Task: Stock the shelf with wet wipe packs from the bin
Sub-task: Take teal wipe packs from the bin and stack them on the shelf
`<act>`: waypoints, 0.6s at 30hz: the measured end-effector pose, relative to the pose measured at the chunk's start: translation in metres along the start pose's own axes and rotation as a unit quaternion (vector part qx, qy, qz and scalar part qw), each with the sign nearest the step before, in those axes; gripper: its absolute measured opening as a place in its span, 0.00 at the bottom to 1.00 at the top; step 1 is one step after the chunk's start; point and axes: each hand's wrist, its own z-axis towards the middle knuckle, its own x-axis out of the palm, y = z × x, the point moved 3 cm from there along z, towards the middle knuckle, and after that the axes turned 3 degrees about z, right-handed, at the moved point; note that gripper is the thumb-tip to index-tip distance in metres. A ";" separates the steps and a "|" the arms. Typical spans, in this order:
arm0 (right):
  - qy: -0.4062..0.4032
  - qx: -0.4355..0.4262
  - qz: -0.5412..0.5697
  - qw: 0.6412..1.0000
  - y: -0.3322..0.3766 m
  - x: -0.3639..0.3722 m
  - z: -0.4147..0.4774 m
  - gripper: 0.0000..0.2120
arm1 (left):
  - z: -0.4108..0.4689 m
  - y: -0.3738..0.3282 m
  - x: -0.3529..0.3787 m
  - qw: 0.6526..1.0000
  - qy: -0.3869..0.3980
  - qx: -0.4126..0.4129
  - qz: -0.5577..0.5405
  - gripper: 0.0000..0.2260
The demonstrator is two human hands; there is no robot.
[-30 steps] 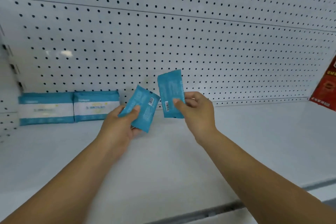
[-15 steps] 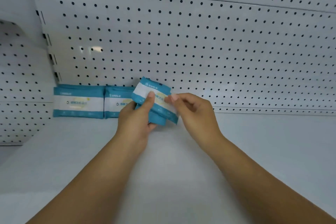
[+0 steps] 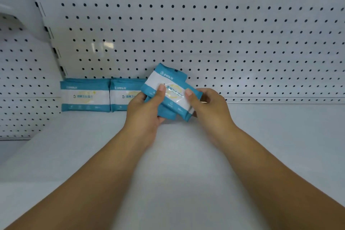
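Both my hands hold two teal and white wet wipe packs stacked together, tilted, just above the white shelf (image 3: 186,155). The front pack (image 3: 171,89) shows its white label band; the second pack (image 3: 166,113) peeks out behind and below it. My left hand (image 3: 147,112) grips the stack's left side with the thumb on the label. My right hand (image 3: 207,106) pinches the right side, thumb on front. Two more packs stand upright against the pegboard: one at the far left (image 3: 85,95), one beside it (image 3: 125,95), partly hidden by my left hand. The bin is out of view.
A white pegboard back wall (image 3: 224,33) rises behind the shelf. A pegboard side panel (image 3: 22,80) closes the left end. The shelf surface stretches to the right of my hands along the back wall.
A second ago each hand held one pack apart, barcode sides facing me. The packs have since been brought together into one stack, label side forward, nearer the standing packs. The view has shifted left and closer.
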 end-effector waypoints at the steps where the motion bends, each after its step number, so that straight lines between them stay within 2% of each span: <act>1: 0.008 0.002 0.007 1.000 -0.002 0.002 0.000 0.17 | -0.001 0.001 0.000 1.000 -0.011 0.002 0.007 0.13; 4: 0.025 0.023 0.041 0.999 -0.005 0.006 -0.005 0.14 | -0.001 0.001 -0.003 0.996 -0.077 0.019 0.037 0.10; 7: 0.045 0.031 0.082 0.995 0.001 0.010 -0.014 0.15 | -0.002 -0.007 -0.012 0.981 -0.162 0.078 0.069 0.11; 12: 0.084 0.036 0.075 0.993 0.022 0.026 -0.021 0.12 | -0.017 -0.034 -0.044 0.928 -0.318 0.182 0.069 0.13; 15: 0.100 0.022 0.063 0.993 0.040 0.048 -0.018 0.13 | -0.015 -0.055 -0.066 0.904 -0.377 0.194 0.055 0.13; 18: 0.092 0.001 0.033 0.995 0.045 0.069 -0.008 0.11 | -0.004 -0.077 -0.091 0.895 -0.401 0.188 0.052 0.11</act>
